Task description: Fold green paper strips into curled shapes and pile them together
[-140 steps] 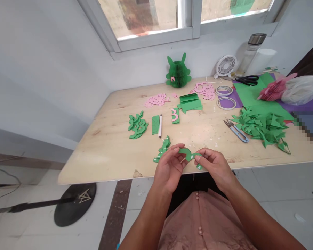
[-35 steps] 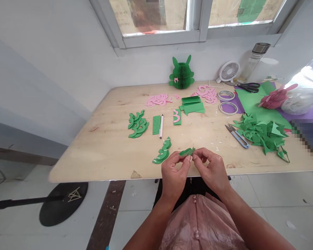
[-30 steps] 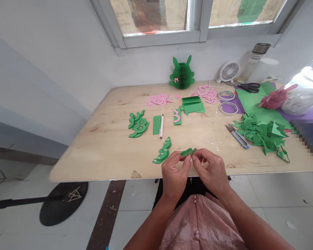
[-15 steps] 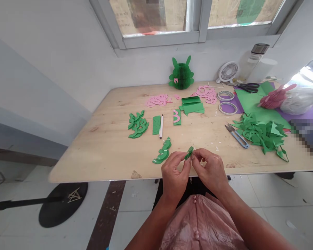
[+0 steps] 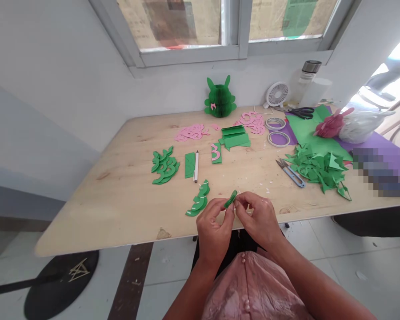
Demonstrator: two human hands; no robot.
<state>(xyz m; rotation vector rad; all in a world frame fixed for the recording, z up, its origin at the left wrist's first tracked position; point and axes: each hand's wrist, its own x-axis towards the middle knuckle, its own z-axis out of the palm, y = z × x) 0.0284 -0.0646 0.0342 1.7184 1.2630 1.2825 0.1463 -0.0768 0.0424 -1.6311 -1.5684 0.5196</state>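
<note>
Between the fingers of my left hand [image 5: 216, 226] is a small folded green paper piece [image 5: 231, 199], held above the table's front edge. My right hand [image 5: 257, 218] pinches at the right side of the same piece, thumb and forefinger together; the exact spot of contact is too small to make out. Just left of my hands lies a scalloped green paper strip [image 5: 198, 200] with small white strips on it. Farther left is a pile of green scalloped cutouts [image 5: 166, 165]. A white pen [image 5: 196, 166] rests beside a green rectangle [image 5: 190, 165].
Blue-handled snips [image 5: 290, 173] and green scraps [image 5: 320, 166] lie on the right of the wooden table [image 5: 120, 209]. Behind are pink cutouts [image 5: 190, 132], tape rolls [image 5: 278, 139], black scissors [image 5: 302, 113], a green paper figure [image 5: 220, 101], a fan [image 5: 276, 94] and a bottle [image 5: 307, 80].
The view has shifted, so the table's things appear farther left and slightly lower. Both hands keep their hold around the green piece, with little change of grip.
</note>
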